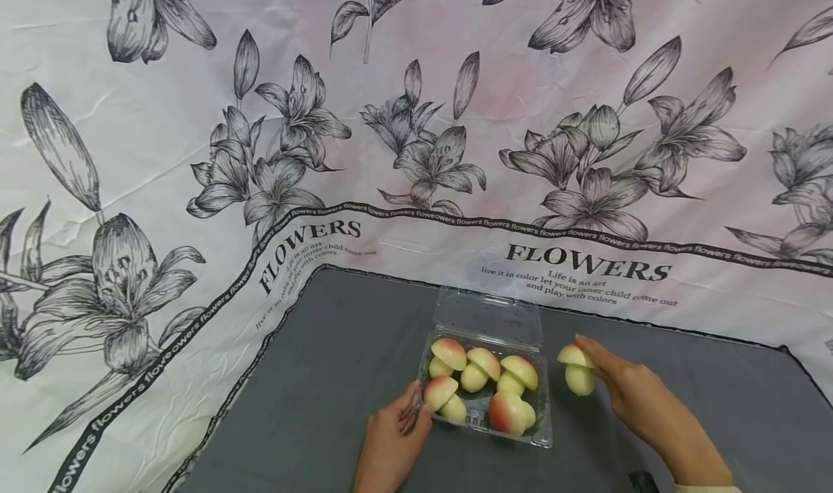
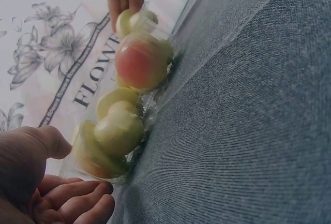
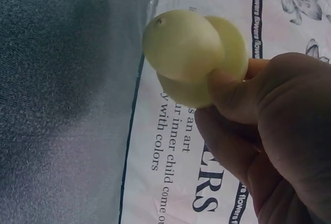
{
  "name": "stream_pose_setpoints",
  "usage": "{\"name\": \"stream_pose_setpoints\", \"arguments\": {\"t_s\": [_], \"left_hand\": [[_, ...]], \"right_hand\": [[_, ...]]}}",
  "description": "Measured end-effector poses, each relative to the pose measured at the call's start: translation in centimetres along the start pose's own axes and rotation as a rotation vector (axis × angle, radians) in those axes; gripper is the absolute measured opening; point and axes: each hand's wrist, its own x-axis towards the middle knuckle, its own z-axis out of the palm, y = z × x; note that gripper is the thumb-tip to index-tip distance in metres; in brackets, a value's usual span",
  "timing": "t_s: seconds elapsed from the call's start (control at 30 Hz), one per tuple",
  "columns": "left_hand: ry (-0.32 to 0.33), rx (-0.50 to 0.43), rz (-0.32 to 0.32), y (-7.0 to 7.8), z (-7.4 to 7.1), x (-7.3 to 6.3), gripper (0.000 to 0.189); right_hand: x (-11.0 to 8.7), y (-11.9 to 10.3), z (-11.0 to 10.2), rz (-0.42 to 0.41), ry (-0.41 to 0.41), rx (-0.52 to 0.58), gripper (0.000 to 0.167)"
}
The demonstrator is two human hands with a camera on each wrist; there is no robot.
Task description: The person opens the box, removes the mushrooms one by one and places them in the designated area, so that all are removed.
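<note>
A clear plastic clamshell box [image 1: 544, 435] lies on the grey cloth with its lid [image 1: 488, 321] folded back. Inside sit several mushroom-shaped pieces, pale yellow-green with red blush on the caps, one of them a redder piece [image 1: 507, 413] at the front right. My left hand [image 1: 393, 435] holds the box by its front left corner, thumb and fingers on either side of it in the left wrist view. To the right of the box, my right hand [image 1: 634, 395] pinches another mushroom-shaped piece [image 3: 181, 48] by its cap, stem pointing down in the head view.
Grey cloth [image 1: 338, 348] covers the surface around the box. Behind and to the left rises a white sheet [image 1: 429, 254] printed with flowers and lettering. A small dark object [image 1: 643, 481] shows at the bottom edge, below the right forearm.
</note>
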Motion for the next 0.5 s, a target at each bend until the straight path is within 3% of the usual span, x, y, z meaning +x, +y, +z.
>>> {"name": "stream_pose_setpoints", "arguments": {"t_s": [0.17,0.5], "left_hand": [[-0.005,-0.002,-0.012,0.1,0.0,0.1,0.058],[-0.026,-0.021,-0.029,0.0,0.0,0.1,0.06]], "right_hand": [[0.4,0.4,0.3,0.054,-0.042,0.015,0.049],[0.9,1.1,1.1,0.156,-0.156,0.024,0.046]]}}
